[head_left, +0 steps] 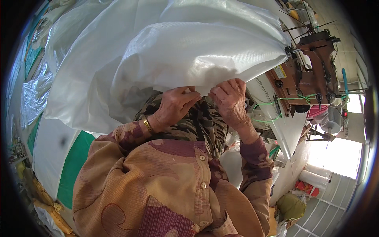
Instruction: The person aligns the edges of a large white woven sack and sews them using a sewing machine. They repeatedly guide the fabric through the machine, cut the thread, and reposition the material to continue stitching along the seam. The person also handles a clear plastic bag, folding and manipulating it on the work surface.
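Note:
A large translucent white woven plastic sheet (166, 51) spreads across the space before me, its near edge hanging over my lap. My left hand (176, 106) pinches that edge near the middle. A short way to the right, my right hand (231, 100) grips the same edge between thumb and fingers. The stretch of edge between the two hands is short. At the right, the sheet's far corner reaches a brown sewing machine (316, 73) and gathers at its needle end.
A light green thread (268, 104) loops from the machine over the pale table (282, 136). Green cloth (75, 170) and clear plastic (35, 98) lie to the left. White rolls (314, 177) and an olive sack (291, 206) are on the floor at the lower right.

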{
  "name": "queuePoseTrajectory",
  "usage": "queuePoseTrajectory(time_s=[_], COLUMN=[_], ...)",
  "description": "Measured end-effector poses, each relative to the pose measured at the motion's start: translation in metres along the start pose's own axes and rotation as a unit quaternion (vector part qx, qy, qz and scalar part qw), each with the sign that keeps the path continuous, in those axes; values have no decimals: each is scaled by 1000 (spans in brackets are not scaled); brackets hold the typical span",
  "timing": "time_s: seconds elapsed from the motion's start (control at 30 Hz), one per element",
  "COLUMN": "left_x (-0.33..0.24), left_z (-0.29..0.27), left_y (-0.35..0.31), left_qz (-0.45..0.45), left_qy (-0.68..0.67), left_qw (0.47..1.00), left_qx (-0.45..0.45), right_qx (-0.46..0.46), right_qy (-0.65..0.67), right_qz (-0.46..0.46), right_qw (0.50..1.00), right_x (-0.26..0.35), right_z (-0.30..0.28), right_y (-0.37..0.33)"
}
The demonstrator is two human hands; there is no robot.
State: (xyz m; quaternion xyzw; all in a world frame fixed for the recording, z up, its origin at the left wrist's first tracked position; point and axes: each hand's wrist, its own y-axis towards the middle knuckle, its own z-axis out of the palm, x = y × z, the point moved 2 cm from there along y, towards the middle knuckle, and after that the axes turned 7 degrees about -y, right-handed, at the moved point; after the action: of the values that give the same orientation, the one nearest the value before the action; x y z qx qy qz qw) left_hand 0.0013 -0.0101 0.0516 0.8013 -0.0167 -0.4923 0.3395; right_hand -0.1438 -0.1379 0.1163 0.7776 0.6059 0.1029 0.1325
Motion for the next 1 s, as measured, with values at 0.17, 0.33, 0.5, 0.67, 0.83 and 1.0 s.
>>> queuePoseTrajectory(time_s=[0.17, 0.33, 0.5, 0.67, 0.83, 1.0], left_x=[-6, -10, -13, -28, -20, -11], left_z=[-7, -11, -4, -12, -16, -17], left_y=[-2, 2, 9, 23, 29, 31], left_qz=[51, 97, 71, 105, 79, 68], left_qy=[6, 35, 37, 43, 4, 6], left_qw=[998, 990, 990, 979, 977, 975], left_qx=[39, 97, 119, 168, 200, 214], right_qx=[-10, -31, 20, 100, 16, 18], right_qy=[29, 23, 6, 14, 0, -51], right_qz=[22, 5, -18, -33, -53, -33], right_qw=[999, 999, 1000, 994, 998, 998], right_x=[1, -11, -15, -35, -69, -107], right_z=[-6, -18, -27, -47, -39, -44], right_y=[6, 10, 15, 24, 19, 17])
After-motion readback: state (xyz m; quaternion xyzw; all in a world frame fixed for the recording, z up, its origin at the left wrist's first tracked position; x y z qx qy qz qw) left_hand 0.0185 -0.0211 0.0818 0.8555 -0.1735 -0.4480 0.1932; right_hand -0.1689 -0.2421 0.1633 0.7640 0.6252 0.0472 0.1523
